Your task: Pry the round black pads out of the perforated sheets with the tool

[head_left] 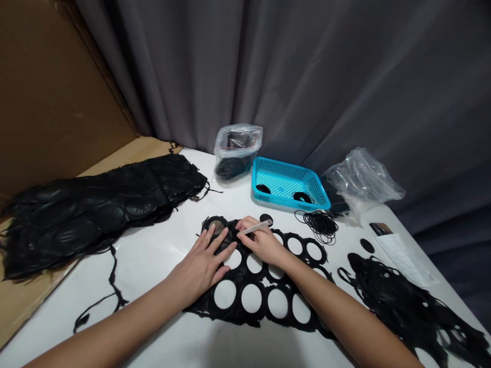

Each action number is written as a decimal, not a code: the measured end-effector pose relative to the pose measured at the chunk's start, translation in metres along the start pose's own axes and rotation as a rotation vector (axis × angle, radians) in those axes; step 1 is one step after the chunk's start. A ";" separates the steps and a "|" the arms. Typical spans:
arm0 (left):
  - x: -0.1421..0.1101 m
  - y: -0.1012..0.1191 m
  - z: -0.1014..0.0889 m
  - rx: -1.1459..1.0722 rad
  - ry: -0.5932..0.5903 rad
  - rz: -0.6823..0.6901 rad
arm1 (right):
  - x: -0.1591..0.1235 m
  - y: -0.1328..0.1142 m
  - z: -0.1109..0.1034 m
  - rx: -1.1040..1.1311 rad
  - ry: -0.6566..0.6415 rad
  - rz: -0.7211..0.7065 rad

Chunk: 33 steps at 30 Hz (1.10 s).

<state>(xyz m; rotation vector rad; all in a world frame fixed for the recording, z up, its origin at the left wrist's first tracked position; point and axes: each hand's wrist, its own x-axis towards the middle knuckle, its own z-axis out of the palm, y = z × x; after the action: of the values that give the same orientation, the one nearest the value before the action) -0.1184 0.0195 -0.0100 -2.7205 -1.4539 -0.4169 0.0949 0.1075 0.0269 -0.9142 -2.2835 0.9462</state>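
A black rubbery sheet with rows of round holes lies flat on the white table. My left hand rests on its left part with the fingers spread, nothing held. In my right hand is a slim light-grey tool, pinched by the fingers, its end sticking out to the upper right. The fingers hide the working tip, so its exact kind cannot be made out. Just left of that hand, a ring of the sheet still has a disc within it. A loose black disc lies above the right hand.
A stack of black sheets lies left, before a cardboard box. At the back are a clear bag, a blue basket holding black pieces, and another plastic bag. Thin rings, a phone and black scraps lie right.
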 end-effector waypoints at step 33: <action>0.001 -0.009 -0.004 0.004 0.006 0.010 | -0.017 -0.010 -0.021 0.167 0.175 0.178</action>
<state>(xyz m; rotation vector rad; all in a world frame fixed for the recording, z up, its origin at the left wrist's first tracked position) -0.1266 0.0248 -0.0067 -2.7193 -1.4378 -0.4212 0.1159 0.0977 0.0447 -1.0942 -1.9702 1.0688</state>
